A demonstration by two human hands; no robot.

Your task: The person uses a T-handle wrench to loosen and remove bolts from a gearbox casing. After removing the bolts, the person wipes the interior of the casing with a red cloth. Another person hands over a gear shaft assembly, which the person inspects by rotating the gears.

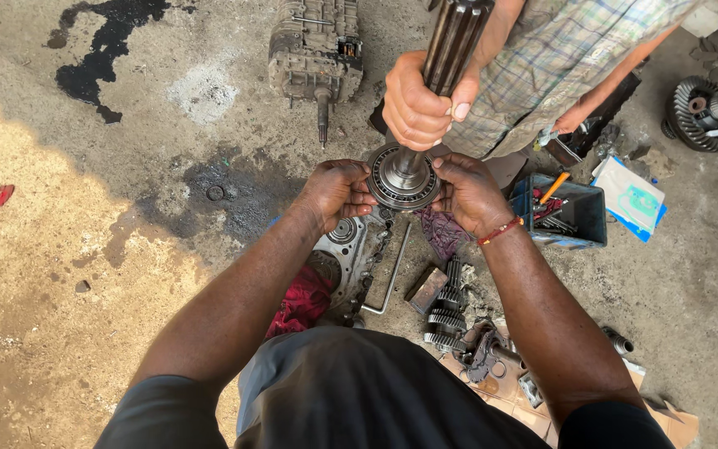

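- Steel bearing ring (403, 179) sits between left hand (338, 193) and right hand (469, 193), both clamped on its rim.
- Splined shaft (450, 50) stands upright through it, gripped above by co-worker's hand (415, 106).

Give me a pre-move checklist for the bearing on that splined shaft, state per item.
1. Both hands on the bearing: ok. Left hand and right hand grip the bearing ring from opposite sides.
2. Shaft steadied: ok. A co-worker's hand grips the splined shaft above the ring.
3. Bearing square on the shaft: cannot tell from this angle.
4. Fingers out from under the ring: cannot tell, fingertips hidden.
5. Ground below free of parts: not ok. A gear cluster, an L-shaped bar and a housing cover lie underneath.
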